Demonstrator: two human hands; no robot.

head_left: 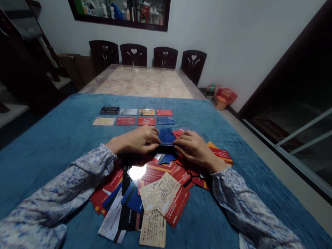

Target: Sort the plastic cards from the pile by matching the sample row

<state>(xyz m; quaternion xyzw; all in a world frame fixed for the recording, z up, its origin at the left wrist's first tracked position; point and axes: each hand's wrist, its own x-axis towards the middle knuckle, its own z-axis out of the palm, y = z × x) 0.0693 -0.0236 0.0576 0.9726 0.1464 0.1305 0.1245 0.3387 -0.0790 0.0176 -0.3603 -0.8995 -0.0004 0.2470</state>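
Between my two hands, above a loose pile of cards (155, 193), a dark blue card (166, 138) is tilted with its near edge toward me. My left hand (140, 139) pinches its left end with the fingers closed. At its right end, my right hand (195, 147) grips it the same way. The pile below holds red, blue, black, white and cream cards, overlapping at many angles. More red and yellow cards lie under and beside my right hand. Beyond my hands, several cards are laid flat in two rows, among them a red card (146, 121) and a cream card (104, 121).
A blue cloth (55, 158) covers the near part of the long table, whose stone top (147, 81) shows farther off. Several dark chairs (165, 58) stand at the far end. An orange bucket (221, 102) sits on the floor at right. A glass-shelved cabinet is set into the wall.
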